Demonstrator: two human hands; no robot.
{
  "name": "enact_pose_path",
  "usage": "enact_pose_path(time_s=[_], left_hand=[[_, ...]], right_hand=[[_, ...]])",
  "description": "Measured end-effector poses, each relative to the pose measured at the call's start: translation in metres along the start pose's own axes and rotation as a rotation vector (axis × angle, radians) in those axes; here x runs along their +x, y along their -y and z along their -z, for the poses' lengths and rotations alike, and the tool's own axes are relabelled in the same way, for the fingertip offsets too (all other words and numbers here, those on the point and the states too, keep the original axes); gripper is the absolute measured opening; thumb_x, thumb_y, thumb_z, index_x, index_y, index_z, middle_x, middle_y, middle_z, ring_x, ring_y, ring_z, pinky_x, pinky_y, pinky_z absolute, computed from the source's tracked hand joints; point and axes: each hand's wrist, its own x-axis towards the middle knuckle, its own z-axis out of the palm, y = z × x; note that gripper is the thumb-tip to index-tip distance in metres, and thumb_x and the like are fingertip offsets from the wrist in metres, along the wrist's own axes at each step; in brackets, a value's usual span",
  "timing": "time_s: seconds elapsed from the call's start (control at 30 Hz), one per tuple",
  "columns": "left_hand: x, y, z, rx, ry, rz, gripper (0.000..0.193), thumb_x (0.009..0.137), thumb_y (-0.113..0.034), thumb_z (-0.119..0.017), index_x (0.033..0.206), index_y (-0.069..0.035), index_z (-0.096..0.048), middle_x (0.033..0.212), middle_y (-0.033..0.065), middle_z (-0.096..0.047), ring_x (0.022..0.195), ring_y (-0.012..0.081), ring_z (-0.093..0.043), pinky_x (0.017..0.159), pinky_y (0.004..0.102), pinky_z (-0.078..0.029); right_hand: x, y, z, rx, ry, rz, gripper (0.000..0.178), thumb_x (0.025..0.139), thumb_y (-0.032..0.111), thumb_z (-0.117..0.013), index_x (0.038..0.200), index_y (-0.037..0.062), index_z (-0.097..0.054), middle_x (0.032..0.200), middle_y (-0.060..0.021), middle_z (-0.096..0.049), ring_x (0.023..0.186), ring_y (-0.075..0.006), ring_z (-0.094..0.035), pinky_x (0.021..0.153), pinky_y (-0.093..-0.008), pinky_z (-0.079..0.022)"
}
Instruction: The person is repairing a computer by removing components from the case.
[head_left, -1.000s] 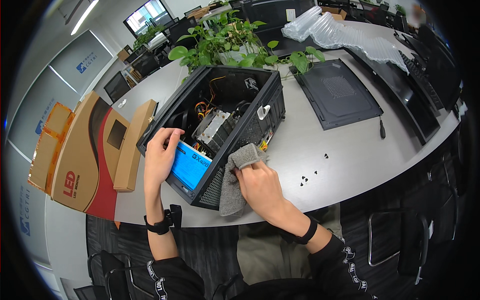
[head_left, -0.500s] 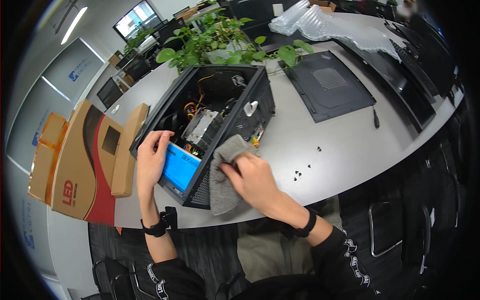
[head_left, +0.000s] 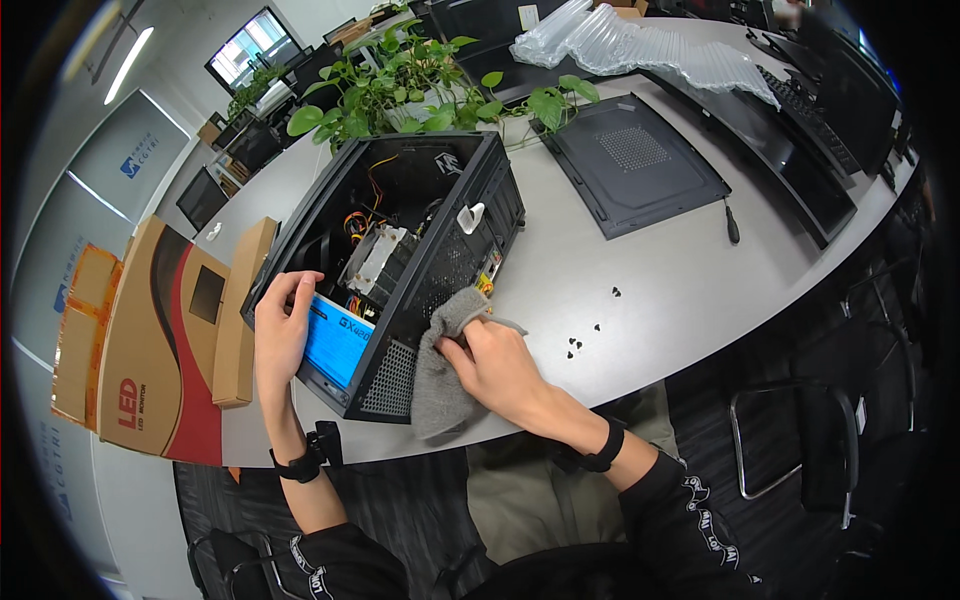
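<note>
The right hand [head_left: 500, 372] has its grip clamped on a gray cloth [head_left: 440, 395], against the near right side of an open black computer case [head_left: 408, 280] on the table [head_left: 660, 290]. The left hand [head_left: 280, 335] rests at the case's left edge, beside a blue-labeled power supply [head_left: 338, 342]; whether its grip is closed, one cannot tell. Loose screws [head_left: 574, 347] lie to the right.

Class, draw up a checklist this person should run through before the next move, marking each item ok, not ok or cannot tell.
1. Right hand grips the grey cloth: ok.
2. Left hand is at the edge of the open computer case: ok.
3. Side panel is off and lying on the table: ok.
4. Screws are gathered in a container: not ok, they lie loose.
5. Power lead is unplugged: cannot tell; the cloth hides part of the case.
</note>
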Motion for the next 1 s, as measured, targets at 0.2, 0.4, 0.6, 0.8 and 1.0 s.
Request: enact_pose_path(time_s=[0.2, 0.4, 0.6, 0.8, 1.0], left_hand=[[-0.001, -0.001, 0.000, -0.004, 0.000, 0.002, 0.031, 0.108, -0.027, -0.058, 0.112, -0.001, -0.074, 0.091, -0.0009, -0.064, 0.077, 0.0064, -0.047, 0.071, 0.0242, -0.041], [-0.001, -0.004, 0.002, 0.010, -0.018, -0.011, 0.034, 0.107, -0.029, -0.059, 0.112, 0.001, -0.074, 0.092, 0.0047, -0.067, 0.073, 0.0095, -0.054, 0.069, 0.0273, -0.045], [0.000, -0.004, 0.002, 0.018, -0.025, -0.028, 0.035, 0.107, -0.030, -0.060, 0.111, 0.002, -0.073, 0.093, 0.0048, -0.067, 0.073, 0.0097, -0.054, 0.069, 0.0273, -0.045], [-0.001, 0.002, 0.000, 0.010, -0.016, -0.024, 0.034, 0.107, -0.029, -0.060, 0.111, 0.002, -0.073, 0.089, 0.0040, -0.064, 0.073, 0.0094, -0.053, 0.068, 0.0273, -0.044], [-0.002, -0.004, 0.000, 0.004, -0.026, -0.013, 0.033, 0.106, -0.028, -0.061, 0.112, 0.002, -0.074, 0.090, 0.0043, -0.065, 0.073, 0.0093, -0.053, 0.067, 0.0272, -0.044]], right_hand=[[0.017, 0.018, 0.003, 0.181, -0.064, 0.052, 0.024, 0.096, 0.016, -0.069, 0.099, -0.0068, -0.064, 0.096, -0.0247, -0.071, 0.084, -0.0450, -0.069, 0.074, -0.0509, -0.055], [0.007, 0.004, -0.004, 0.163, -0.055, -0.019, 0.024, 0.093, 0.014, -0.074, 0.086, -0.0076, -0.067, 0.073, -0.0217, -0.069, 0.067, -0.0415, -0.068, 0.062, -0.0452, -0.053], [-0.012, -0.011, -0.007, -0.161, 0.036, 0.031, 0.027, 0.094, 0.018, -0.073, 0.087, -0.0075, -0.067, 0.080, -0.0241, -0.070, 0.071, -0.0428, -0.069, 0.063, -0.0476, -0.054], [-0.003, -0.005, 0.000, -0.005, -0.006, -0.039, 0.027, 0.095, 0.019, -0.071, 0.084, -0.0053, -0.066, 0.085, -0.0240, -0.071, 0.075, -0.0438, -0.069, 0.068, -0.0500, -0.055], [-0.001, 0.000, 0.002, -0.133, 0.047, 0.050, 0.029, 0.093, 0.019, -0.073, 0.082, -0.0067, -0.065, 0.081, -0.0253, -0.070, 0.074, -0.0453, -0.068, 0.068, -0.0511, -0.055]])
